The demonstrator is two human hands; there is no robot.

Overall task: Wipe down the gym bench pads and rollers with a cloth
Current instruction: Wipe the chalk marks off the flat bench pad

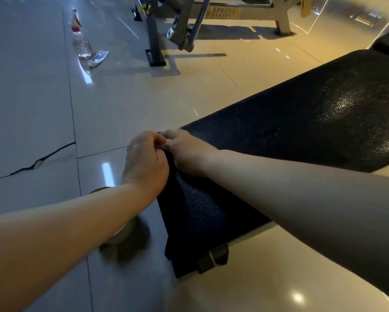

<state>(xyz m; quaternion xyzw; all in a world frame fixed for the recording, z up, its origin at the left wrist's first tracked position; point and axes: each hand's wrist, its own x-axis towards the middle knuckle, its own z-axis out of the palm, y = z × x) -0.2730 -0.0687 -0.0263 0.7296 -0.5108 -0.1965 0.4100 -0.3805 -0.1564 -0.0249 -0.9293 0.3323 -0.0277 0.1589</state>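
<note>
Grip: your left hand [146, 163] and right hand [186, 152] meet, fingers curled, pinching what seems to be the dark cloth [189, 212] draped over the near end of the bench pad [301, 122]. Spread it flat before stroking, then press along the pad's length toward the far, glossy end; the spray bottle [79, 37] stands well apart on the floor [31, 109].

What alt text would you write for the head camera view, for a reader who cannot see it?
The left hand and right hand meet at the end corner of a black bench pad, fingers pinching dark material that may be a cloth or the pad's cover. A spray bottle is on the tiled floor behind, near another machine's frame.
</note>
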